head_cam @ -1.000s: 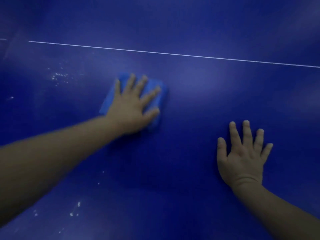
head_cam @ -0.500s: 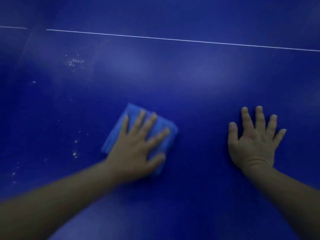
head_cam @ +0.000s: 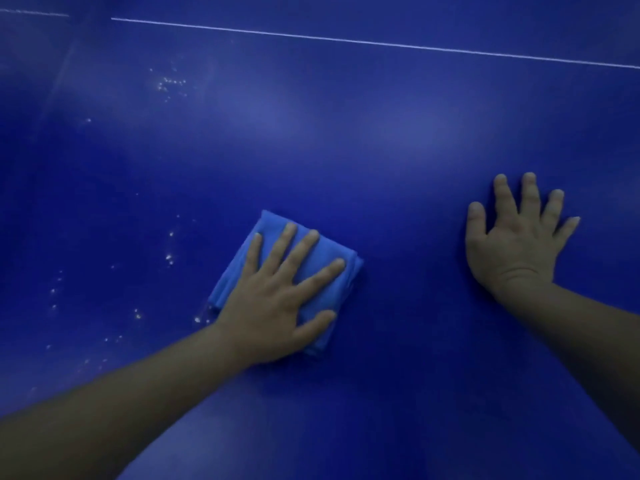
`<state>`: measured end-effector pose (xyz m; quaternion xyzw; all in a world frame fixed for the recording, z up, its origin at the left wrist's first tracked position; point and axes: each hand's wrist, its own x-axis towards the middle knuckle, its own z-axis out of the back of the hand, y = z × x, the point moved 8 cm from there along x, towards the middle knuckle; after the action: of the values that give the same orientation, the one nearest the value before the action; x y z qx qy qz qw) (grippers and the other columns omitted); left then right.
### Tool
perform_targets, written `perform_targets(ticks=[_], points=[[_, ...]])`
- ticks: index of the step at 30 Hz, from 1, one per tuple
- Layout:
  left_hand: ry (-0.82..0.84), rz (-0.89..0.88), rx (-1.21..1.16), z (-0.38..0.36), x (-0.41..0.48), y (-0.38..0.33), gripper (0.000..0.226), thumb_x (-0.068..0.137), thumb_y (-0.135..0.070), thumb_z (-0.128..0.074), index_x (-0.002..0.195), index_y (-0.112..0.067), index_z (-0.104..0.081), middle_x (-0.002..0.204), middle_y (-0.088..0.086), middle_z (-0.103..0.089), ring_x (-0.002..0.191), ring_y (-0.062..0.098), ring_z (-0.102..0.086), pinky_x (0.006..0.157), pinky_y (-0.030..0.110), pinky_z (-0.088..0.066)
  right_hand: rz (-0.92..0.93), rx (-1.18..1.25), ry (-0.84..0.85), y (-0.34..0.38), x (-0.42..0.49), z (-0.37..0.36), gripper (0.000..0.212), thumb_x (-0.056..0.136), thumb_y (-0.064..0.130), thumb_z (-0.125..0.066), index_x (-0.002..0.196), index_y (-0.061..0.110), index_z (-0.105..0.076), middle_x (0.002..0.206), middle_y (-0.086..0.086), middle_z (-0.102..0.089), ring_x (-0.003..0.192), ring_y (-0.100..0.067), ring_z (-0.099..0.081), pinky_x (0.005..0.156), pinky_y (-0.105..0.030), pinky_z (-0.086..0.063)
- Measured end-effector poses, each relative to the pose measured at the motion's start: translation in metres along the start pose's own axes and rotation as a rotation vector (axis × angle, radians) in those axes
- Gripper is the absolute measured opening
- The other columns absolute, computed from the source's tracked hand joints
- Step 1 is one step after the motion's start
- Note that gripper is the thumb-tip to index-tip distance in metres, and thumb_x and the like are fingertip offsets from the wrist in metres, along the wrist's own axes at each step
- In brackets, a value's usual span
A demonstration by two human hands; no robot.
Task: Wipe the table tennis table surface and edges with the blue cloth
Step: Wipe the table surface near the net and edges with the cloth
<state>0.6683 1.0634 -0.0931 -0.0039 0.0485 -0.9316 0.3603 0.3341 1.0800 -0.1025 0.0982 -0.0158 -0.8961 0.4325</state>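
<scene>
Both bare forearms reach in from the near side, the left one long and angled across, the right one shorter. Big change here: the left hand [head_cam: 273, 306] has dragged the blue cloth [head_cam: 323, 289] back toward the person. A second ago it was working much closer to the white line; half a second ago it was partway back, and now it sits nearer still. The hand lies palm down on the folded cloth, fingers straight and spread wide, thumb out to the right along the cloth's near right corner, pressing rather than gripping. The cloth lies flat on the table tennis table [head_cam: 381, 150], its far corner poking out beyond the fingertips.

Off to the right, well apart from the cloth, the right hand [head_cam: 516, 251] is planted flat on the bare blue surface as before, fingers relaxed and fanned, holding nothing, wrist bent back with creases showing.

Just left of the cloth, scattered white specks [head_cam: 169, 256] dot the surface. Farther off to the left, a tighter cluster of specks [head_cam: 169, 84] now lies well beyond the cloth, where a second ago it sat level with it.

At the far end, the thin white line [head_cam: 381, 44] crosses the table left to right, with a break near its left end.
</scene>
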Motion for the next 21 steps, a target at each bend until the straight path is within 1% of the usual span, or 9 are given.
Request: perform_targets(ticks=[2, 4, 6, 8, 12, 14, 15, 19, 21], points=[[0.006, 0.123, 0.048, 0.003, -0.004, 0.041, 0.067, 0.094, -0.067, -0.033, 0.156, -0.042, -0.025, 0.165, 0.01, -0.025, 0.154, 0.036, -0.016, 0.117, 0.067, -0.012, 0.011, 0.008, -0.008, 0.001, 0.0, 0.0, 0.066, 0.099, 0.063, -0.017, 0.158, 0.035, -0.014, 0.168, 0.002, -0.002, 0.154, -0.034, 0.006, 0.121, -0.061, 0.006], [0.01, 0.418, 0.039, 0.009, 0.009, 0.097, 0.072, 0.091, -0.071, -0.025, 0.157, -0.043, -0.019, 0.167, 0.01, -0.019, 0.154, 0.035, -0.011, 0.119, 0.067, -0.007, 0.013, 0.003, -0.009, 0.002, 0.0, 0.0, 0.066, 0.098, 0.063, -0.016, 0.158, 0.035, -0.013, 0.169, 0.002, -0.001, 0.154, -0.035, 0.006, 0.121, -0.061, 0.006], [0.01, 0.602, -0.009, 0.008, 0.022, 0.118, 0.073, 0.091, -0.075, -0.017, 0.158, -0.045, -0.013, 0.168, 0.009, -0.011, 0.154, 0.034, -0.003, 0.119, 0.065, -0.001, 0.006, -0.012, -0.006, 0.001, 0.0, 0.0, 0.066, 0.098, 0.063, -0.016, 0.159, 0.035, -0.012, 0.169, 0.002, -0.001, 0.154, -0.035, 0.006, 0.121, -0.061, 0.006], [-0.005, 0.601, 0.002, 0.004, 0.024, 0.09, 0.074, 0.091, -0.075, -0.015, 0.158, -0.043, -0.013, 0.168, 0.01, -0.01, 0.154, 0.036, -0.002, 0.119, 0.065, 0.001, 0.011, -0.018, 0.004, 0.003, 0.0, 0.0, 0.066, 0.099, 0.062, -0.015, 0.159, 0.035, -0.011, 0.169, 0.002, 0.0, 0.154, -0.035, 0.007, 0.121, -0.061, 0.006], [-0.027, 0.205, 0.007, -0.009, -0.03, -0.021, 0.068, 0.097, -0.07, -0.023, 0.158, -0.041, -0.022, 0.168, 0.009, -0.016, 0.155, 0.036, -0.007, 0.119, 0.066, -0.007, 0.021, -0.02, 0.012, 0.002, -0.001, 0.0, 0.066, 0.099, 0.062, -0.014, 0.16, 0.035, -0.009, 0.169, 0.001, 0.001, 0.154, -0.035, 0.008, 0.12, -0.062, 0.006], [0.002, 0.116, 0.011, -0.01, -0.046, -0.018, 0.068, 0.097, -0.072, -0.024, 0.158, -0.043, -0.021, 0.167, 0.007, -0.02, 0.155, 0.034, -0.01, 0.119, 0.065, -0.009, 0.029, -0.011, 0.013, 0.003, -0.001, 0.0, 0.067, 0.099, 0.062, -0.013, 0.16, 0.035, -0.01, 0.169, 0.001, 0.001, 0.154, -0.036, 0.008, 0.12, -0.062, 0.006], [-0.009, 0.168, 0.027, -0.007, -0.042, 0.002, 0.068, 0.096, -0.073, -0.022, 0.157, -0.044, -0.021, 0.166, 0.007, -0.022, 0.155, 0.033, -0.012, 0.12, 0.064, -0.009, 0.032, -0.003, 0.008, 0.002, 0.0, 0.001, 0.067, 0.099, 0.062, -0.014, 0.159, 0.034, -0.011, 0.169, 0.0, 0.001, 0.154, -0.036, 0.008, 0.12, -0.063, 0.006], [-0.009, 0.682, -0.04, 0.003, -0.018, 0.077, 0.076, 0.089, -0.077, -0.016, 0.157, -0.045, -0.015, 0.168, 0.007, -0.012, 0.155, 0.032, -0.004, 0.121, 0.062, -0.001, 0.05, -0.008, -0.024, 0.001, 0.001, 0.0, 0.068, 0.098, 0.063, -0.013, 0.159, 0.033, -0.013, 0.169, -0.001, -0.001, 0.153, -0.038, 0.006, 0.119, -0.064, 0.006], [-0.029, 0.662, -0.028, -0.001, -0.023, 0.043, 0.075, 0.089, -0.074, -0.017, 0.158, -0.043, -0.016, 0.168, 0.009, -0.012, 0.155, 0.034, -0.003, 0.121, 0.062, -0.001, 0.068, -0.006, -0.023, 0.002, 0.001, 0.0, 0.068, 0.097, 0.063, -0.012, 0.158, 0.034, -0.013, 0.169, -0.002, -0.001, 0.153, -0.04, 0.006, 0.119, -0.064, 0.006]])
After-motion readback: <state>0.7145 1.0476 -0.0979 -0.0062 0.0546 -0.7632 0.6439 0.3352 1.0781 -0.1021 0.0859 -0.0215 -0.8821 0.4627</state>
